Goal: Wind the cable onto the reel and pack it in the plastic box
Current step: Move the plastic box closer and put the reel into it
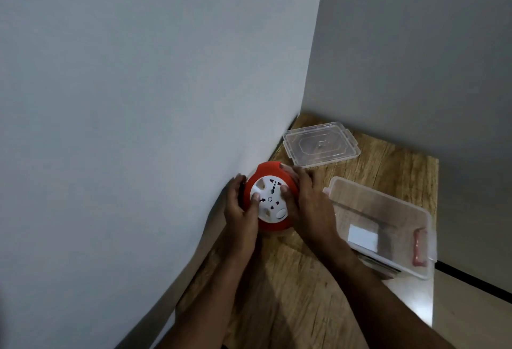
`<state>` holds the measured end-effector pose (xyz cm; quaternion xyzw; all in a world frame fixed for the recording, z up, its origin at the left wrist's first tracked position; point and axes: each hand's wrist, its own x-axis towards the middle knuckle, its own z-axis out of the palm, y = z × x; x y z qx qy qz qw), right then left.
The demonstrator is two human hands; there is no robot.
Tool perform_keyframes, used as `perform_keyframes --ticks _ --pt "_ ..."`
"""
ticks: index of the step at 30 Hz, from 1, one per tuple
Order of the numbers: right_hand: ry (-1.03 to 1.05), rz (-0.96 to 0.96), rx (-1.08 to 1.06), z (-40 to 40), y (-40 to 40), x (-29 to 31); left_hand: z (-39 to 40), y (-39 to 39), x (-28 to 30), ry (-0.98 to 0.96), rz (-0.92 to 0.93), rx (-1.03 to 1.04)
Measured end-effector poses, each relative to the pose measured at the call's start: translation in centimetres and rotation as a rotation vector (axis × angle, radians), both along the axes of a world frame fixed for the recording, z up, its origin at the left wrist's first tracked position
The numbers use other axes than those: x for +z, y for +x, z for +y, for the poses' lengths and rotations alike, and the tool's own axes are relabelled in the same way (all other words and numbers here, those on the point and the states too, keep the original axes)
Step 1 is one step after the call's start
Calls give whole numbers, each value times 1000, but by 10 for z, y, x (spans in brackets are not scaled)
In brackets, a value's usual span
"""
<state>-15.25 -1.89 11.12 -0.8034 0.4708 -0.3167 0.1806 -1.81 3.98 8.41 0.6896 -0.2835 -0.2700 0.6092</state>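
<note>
Gripping the red-and-white cable reel (268, 199) from both sides, a person held it over the near-left part of a wooden table (304, 279), close against the grey wall (138, 99). The left hand (240, 210) curled round the reel's left rim, thumb laid on the white socket face; the right hand (307, 199) wrapped the right rim, thumb also pressed on the face. No loose cable could be seen, so the winding looked finished or nearly so, though any cable in the reel's groove was hidden by the hands.

Judged from that grip, the risks lay in the transfer: with only rim and thumb contact, the reel could twist or slip on its way across, and a tail of cable might spring loose. The wall left little room on the left side.

Just to the right stood the clear plastic box (424, 226), open. Its wall carried a red latch (419, 247); a white label (363, 237) showed through it, and whether that lay inside or beneath could not be told. The clear lid (321, 145) lay apart at the table's far end, nothing on it.
</note>
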Motion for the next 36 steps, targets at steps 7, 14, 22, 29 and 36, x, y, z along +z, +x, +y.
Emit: perform_keyframes --ticks 7,14,22,29,36 --pt "-119 43 -91 -25 -60 21 -42 -36 35 16 25 -215" --pt "-57 48 -268 -32 -132 18 -76 -100 43 -21 -53 -391" --pt "189 -55 -325 -25 -175 -24 -93 -140 5 129 -369 -576" --pt "346 -61 -347 -29 -177 -47 -97 -147 0 270 -803 -726" --pt "429 117 -337 -33 -184 -68 -100 -160 -16 387 -916 -864"
